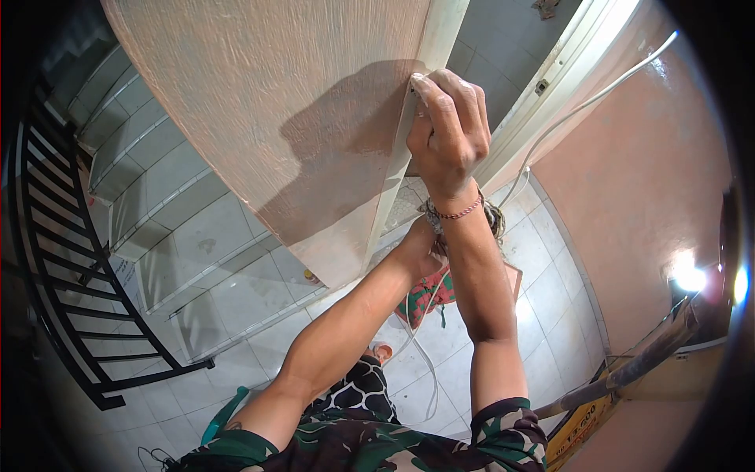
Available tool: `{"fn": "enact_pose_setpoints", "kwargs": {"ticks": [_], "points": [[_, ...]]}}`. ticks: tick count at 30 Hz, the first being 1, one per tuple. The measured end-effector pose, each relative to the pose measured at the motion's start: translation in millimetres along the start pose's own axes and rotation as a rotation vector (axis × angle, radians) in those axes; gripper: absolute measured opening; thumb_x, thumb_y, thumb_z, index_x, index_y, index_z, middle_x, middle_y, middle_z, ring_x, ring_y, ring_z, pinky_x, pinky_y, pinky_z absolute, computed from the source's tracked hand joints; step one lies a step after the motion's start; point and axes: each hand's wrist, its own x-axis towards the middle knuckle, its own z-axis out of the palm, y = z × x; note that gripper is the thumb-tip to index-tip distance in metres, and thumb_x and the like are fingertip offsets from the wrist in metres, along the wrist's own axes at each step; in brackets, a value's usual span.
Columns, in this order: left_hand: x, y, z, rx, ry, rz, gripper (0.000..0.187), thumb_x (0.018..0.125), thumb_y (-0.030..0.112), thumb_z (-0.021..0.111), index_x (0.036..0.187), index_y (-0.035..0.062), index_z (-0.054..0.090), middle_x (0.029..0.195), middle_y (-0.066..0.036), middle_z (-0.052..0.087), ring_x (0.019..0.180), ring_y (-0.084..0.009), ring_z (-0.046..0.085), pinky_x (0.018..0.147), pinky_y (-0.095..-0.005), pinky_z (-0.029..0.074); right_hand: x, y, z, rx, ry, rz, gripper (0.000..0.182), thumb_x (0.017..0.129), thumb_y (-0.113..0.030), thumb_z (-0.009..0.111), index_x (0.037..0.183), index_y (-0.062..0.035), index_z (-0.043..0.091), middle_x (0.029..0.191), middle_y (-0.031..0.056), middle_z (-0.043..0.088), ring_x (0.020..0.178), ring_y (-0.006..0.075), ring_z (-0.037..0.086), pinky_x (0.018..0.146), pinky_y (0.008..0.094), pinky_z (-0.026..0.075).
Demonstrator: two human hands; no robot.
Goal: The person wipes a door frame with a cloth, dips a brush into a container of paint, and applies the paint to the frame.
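The largest thing in view is a textured beige wall panel [259,118], a pillar face that runs from the top edge of the picture down to a lower corner above the tiled floor [550,299]. Along its right edge runs a narrow pale corner strip [393,177], and this edge is what the hands are working on.

The right hand [448,134] is raised high on that edge, fingers [429,90] closed and pressed against the strip, pinching something small and pale at the tips; what it is I cannot tell. A thin red bracelet [460,212] sits on that wrist. The left hand [421,252] is lower, just beside the same edge and partly hidden behind the right forearm, so whether its fingers are open or closed I cannot tell.

By my judgement the step in hand is rubbing or smoothing the corner edge, near the upper part of it. The next move would call for steady pressure along the strip and firm footing, since the floor lies well below.

A thin white cable [566,118] hangs along the pink wall [653,173]. A black railing [63,259] borders the steps at the left. At the lower right a yellow object [578,429] carries dark printing, too blurred to read; no other writing shows.
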Motion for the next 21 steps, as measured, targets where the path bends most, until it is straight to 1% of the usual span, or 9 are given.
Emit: {"fn": "enact_pose_setpoints", "kwargs": {"ticks": [1, 8, 13, 17, 20, 21], "points": [[-1, 0, 8, 0.138, 0.182, 0.031, 0.019, 0.089, 0.017, 0.048, 0.102, 0.0037, 0.054, 0.093, -0.006, 0.061, 0.084, -0.0155, 0.062, 0.071, -0.0294, 0.053, -1, 0, 0, 0.004, -0.005, 0.005, 0.024, 0.063, 0.008, 0.062, 0.085, -0.0027, 0.062, 0.082, 0.0089, 0.058, 0.074, 0.0231, 0.057, 0.065, 0.0308, 0.050], [-3, 1, 11, 0.168, 0.224, 0.003, 0.019, 0.088, 0.017, 0.049, 0.102, 0.0043, 0.053, 0.095, -0.006, 0.060, 0.085, -0.0154, 0.061, 0.073, -0.0304, 0.053, -6, -2, -1, 0.011, -0.018, 0.011, 0.024, 0.063, 0.007, 0.062, 0.085, -0.0020, 0.062, 0.082, 0.0100, 0.058, 0.074, 0.0239, 0.057, 0.066, 0.0313, 0.050], [-3, -3, 9, 0.122, 0.203, -0.002, 0.020, 0.090, 0.020, 0.049, 0.103, 0.0053, 0.052, 0.096, -0.006, 0.059, 0.087, -0.0153, 0.060, 0.075, -0.0313, 0.053, -12, -3, -3, 0.033, -0.044, 0.021, 0.024, 0.063, 0.007, 0.061, 0.085, -0.0015, 0.061, 0.082, 0.0101, 0.057, 0.074, 0.0245, 0.057, 0.066, 0.0313, 0.050], [-6, -7, 9, 0.117, 0.226, 0.003, 0.020, 0.090, 0.020, 0.049, 0.103, 0.0055, 0.051, 0.097, -0.006, 0.059, 0.088, -0.0153, 0.060, 0.075, -0.0312, 0.053, -21, -5, -5, 0.040, -0.056, 0.031, 0.024, 0.063, 0.007, 0.061, 0.086, -0.0016, 0.061, 0.082, 0.0100, 0.057, 0.074, 0.0247, 0.057, 0.066, 0.0312, 0.050], [-9, -15, -10, 0.102, 0.278, -0.017, 0.019, 0.090, 0.020, 0.048, 0.102, 0.0052, 0.052, 0.094, -0.006, 0.059, 0.085, -0.0155, 0.061, 0.074, -0.0308, 0.053, -31, -9, -10, 0.045, -0.102, 0.053, 0.023, 0.064, 0.007, 0.060, 0.086, -0.0017, 0.061, 0.082, 0.0100, 0.057, 0.074, 0.0246, 0.057, 0.065, 0.0320, 0.050], [-13, -16, -12, 0.109, 0.354, -0.043, 0.019, 0.089, 0.019, 0.048, 0.101, 0.0049, 0.052, 0.094, -0.006, 0.060, 0.084, -0.0157, 0.061, 0.074, -0.0308, 0.053, -36, -9, -13, 0.081, -0.130, 0.090, 0.023, 0.065, 0.008, 0.060, 0.086, -0.0017, 0.061, 0.082, 0.0098, 0.057, 0.074, 0.0246, 0.057, 0.065, 0.0324, 0.050]]}}
